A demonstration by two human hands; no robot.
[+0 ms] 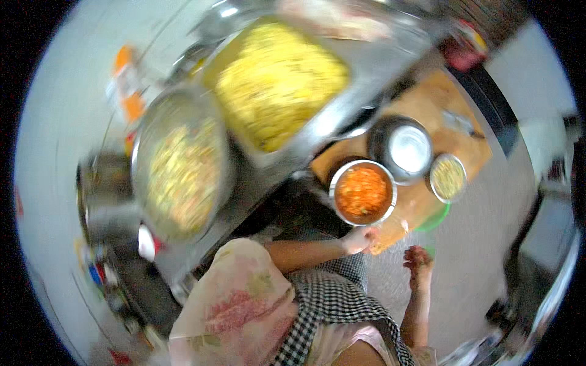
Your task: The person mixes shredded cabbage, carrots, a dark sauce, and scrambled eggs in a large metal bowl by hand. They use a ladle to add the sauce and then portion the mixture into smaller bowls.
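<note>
The picture is blurred. My left hand (360, 240) reaches across to the near corner of a wooden tabletop (389, 238), just below a steel pot (333, 194) of chopped orange food (364, 188). Whether its fingers grip anything is unclear. Lower and to the right, my right hand (418, 263) hangs over the grey floor with its fingers bent. A faint green patch beside those fingers is too blurred to name. Beyond the orange food stand a metal pot with a pale, shiny inside (409, 148) and a small bowl of yellowish-green bits (448, 177).
On the steel counter (256, 183) at upper left are a square tray (215, 68) of yellow food and a large metal bowl (149, 132) of mixed pale food. A green rim (439, 221) shows beside the wooden top. An orange-and-white package (128, 84) is by the tiled wall.
</note>
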